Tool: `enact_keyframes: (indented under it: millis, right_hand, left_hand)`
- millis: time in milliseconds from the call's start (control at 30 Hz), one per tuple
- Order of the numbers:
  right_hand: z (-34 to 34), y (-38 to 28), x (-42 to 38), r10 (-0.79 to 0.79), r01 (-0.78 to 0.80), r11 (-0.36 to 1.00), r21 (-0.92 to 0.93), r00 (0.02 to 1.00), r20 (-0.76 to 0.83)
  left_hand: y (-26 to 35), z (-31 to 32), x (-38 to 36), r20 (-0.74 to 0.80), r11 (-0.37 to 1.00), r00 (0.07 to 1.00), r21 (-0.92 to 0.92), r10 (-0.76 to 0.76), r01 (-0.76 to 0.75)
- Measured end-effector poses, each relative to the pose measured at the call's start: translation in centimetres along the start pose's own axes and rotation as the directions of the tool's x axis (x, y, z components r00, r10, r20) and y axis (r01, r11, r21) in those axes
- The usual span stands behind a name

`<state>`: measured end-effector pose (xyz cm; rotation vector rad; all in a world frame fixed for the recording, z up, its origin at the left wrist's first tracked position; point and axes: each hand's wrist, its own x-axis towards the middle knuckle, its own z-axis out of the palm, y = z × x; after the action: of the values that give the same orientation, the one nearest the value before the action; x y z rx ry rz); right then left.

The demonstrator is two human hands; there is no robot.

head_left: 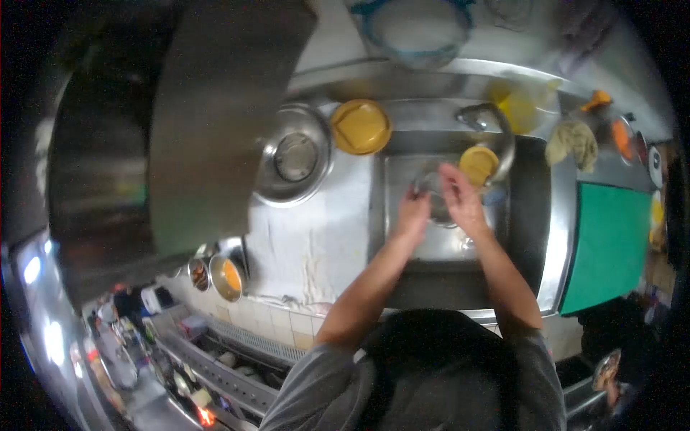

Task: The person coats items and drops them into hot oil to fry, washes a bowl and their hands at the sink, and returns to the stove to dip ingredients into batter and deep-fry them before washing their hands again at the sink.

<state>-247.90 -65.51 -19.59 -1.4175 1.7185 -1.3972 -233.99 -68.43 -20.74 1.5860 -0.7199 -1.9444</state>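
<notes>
Steel bowl point(264, 181) at ten o'clock from the sink point(431, 255); round yellow dish point(361, 126) between ten and eleven. Over the sink, the left hand point(412, 218) is at a blurred vessel point(435, 205), grip impossible to tell. The vessel lies between both hands. The right hand point(464, 207) is open, flat. Smaller dish point(478, 164) at one o'clock from it; green board point(607, 248) between three and four.
</notes>
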Motion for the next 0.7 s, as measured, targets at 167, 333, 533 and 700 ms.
enact_keyframes:
  millis: [167, 333, 533, 700]
  right_hand:
    - [-1.1, -2.7, 1.4, 0.337, -0.358, 0.849, 0.388, 0.933, 0.125]
    - [-5.1, -8.8, 1.8, 0.409, -0.431, 0.902, 0.032, 0.874, 0.262]
    - [-10.0, -4.0, -0.9, 0.102, -0.088, 0.969, -0.233, 0.994, 0.048]
    - [-12.2, -2.4, -5.9, 0.404, -0.402, 0.915, -0.046, 0.913, 0.059]
  left_hand:
    - [2.3, 1.3, -1.0, 0.039, 0.669, 0.893, 0.649, 0.447, -0.363]
    - [5.9, 3.4, -0.8, 0.462, 0.359, 0.827, 0.749, 0.321, -0.557]
    - [9.5, 7.9, -1.6, 0.67, 0.007, 0.739, 0.741, 0.07, -0.672]
    - [7.5, 9.7, 0.1, 0.694, -0.006, 0.719, 0.719, 0.039, -0.695]
